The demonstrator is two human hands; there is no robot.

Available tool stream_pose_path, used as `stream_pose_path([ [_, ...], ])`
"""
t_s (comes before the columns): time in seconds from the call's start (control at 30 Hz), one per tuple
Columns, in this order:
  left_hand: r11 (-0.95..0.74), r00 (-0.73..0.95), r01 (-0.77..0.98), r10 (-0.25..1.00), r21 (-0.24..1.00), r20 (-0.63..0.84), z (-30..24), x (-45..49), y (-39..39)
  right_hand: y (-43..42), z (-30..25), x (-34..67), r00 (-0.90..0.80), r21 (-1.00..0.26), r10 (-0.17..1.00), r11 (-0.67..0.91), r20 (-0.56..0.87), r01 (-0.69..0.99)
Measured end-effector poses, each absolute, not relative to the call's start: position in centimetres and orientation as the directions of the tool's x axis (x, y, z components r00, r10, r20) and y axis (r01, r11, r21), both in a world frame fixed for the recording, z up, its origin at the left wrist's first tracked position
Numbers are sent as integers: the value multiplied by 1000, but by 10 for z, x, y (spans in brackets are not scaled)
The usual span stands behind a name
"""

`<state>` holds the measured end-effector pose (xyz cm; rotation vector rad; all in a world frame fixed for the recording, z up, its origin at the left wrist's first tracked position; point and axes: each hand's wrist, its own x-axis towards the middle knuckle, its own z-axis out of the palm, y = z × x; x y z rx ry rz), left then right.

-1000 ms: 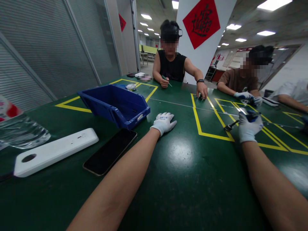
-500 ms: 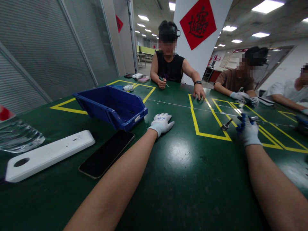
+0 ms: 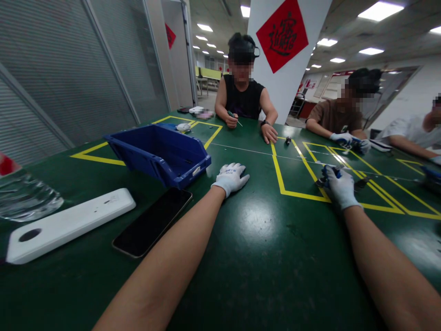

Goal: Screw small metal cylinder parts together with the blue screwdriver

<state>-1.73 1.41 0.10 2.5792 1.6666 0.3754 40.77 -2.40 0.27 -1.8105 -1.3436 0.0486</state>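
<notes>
My left hand [image 3: 230, 178], in a white glove with blue lettering, lies flat on the green table [image 3: 262, 262] with its fingers spread, holding nothing. Just left of it stands a blue plastic bin [image 3: 161, 154]. My right hand [image 3: 340, 186], in a white glove with blue on the fingers, is bent round a small metal part [image 3: 320, 183] at the yellow tape line. The fingers hide most of that part. Right beside the wrist side of this hand is a dark object [image 3: 361, 183], blurred, its kind unclear.
A black phone [image 3: 153, 223], a white device with a round hole [image 3: 72, 225] and a clear bottle [image 3: 27, 195] are at left. Across the table, a person [image 3: 243, 94] holds a screwdriver [image 3: 234, 117]. A small dark part [image 3: 288, 141] lies by that person's other hand.
My right hand has moved left from the dark object to the small metal part. The person opposite has drawn one hand back from the small dark part. My left hand stays put.
</notes>
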Motion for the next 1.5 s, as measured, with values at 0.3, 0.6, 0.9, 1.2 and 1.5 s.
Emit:
stream_pose_path([
  [0.3, -415, 385, 893, 905, 172, 183, 0, -17, 15, -28, 12, 392, 406, -587, 804, -89, 435, 805],
  [0.6, -414, 387, 893, 906, 177, 170, 3, -18, 13, -21, 8, 397, 429, -458, 817, -234, 386, 858],
  [0.9, -416, 390, 895, 905, 163, 169, 2, -16, 13, -6, 0, 408, 384, -295, 913, -334, 133, 895],
  [1.2, -408, 383, 896, 910, 176, 158, 5, -17, 12, -17, -9, 407, 388, -380, 854, -250, 348, 891],
  [1.5, -404, 382, 895, 913, 189, 146, 6, -16, 12, -19, -7, 404, 389, -396, 866, -253, 313, 883],
])
